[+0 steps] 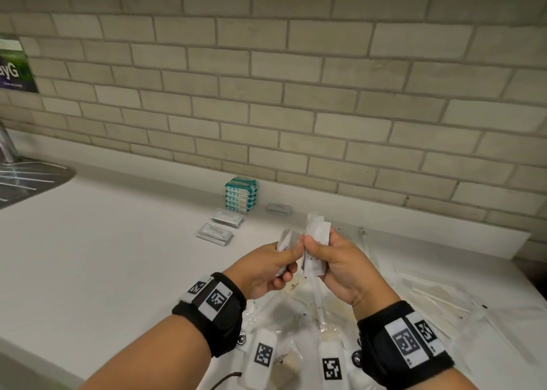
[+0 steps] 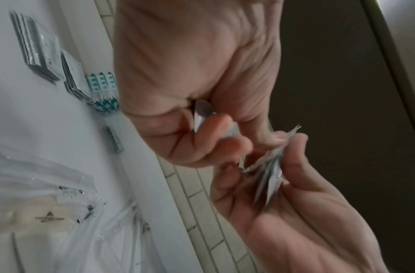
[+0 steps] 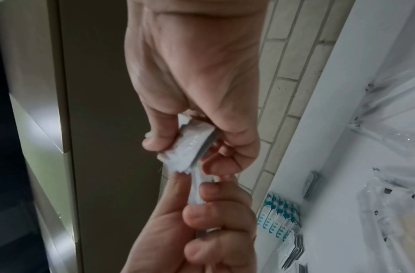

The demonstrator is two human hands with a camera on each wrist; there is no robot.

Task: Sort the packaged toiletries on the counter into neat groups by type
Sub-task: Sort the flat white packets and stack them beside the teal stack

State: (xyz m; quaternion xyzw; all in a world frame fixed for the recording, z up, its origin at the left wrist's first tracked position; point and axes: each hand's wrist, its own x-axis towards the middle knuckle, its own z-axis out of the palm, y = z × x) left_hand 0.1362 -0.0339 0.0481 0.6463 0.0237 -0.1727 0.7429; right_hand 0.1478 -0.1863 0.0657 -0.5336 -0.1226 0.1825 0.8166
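Observation:
Both hands are raised over the white counter [image 1: 118, 241], close together. My left hand [image 1: 288, 261] pinches one small white sachet [image 1: 286, 238] between thumb and curled fingers; the left wrist view shows that sachet [image 2: 201, 115] edge-on. My right hand [image 1: 315, 259] grips a fanned stack of white sachets [image 1: 319, 232], seen thick in the right wrist view as a stack [image 3: 190, 147]. At the back stand a pile of teal packets [image 1: 240, 196] and two piles of flat white packets [image 1: 227, 217], [image 1: 214, 235].
A small grey item [image 1: 278, 208] lies alone near the tiled wall. Clear-wrapped long items [image 1: 429, 296] spread over the counter to the right, and more clear bags [image 1: 284, 318] lie under my hands. A steel sink [image 1: 26, 179] sits far left.

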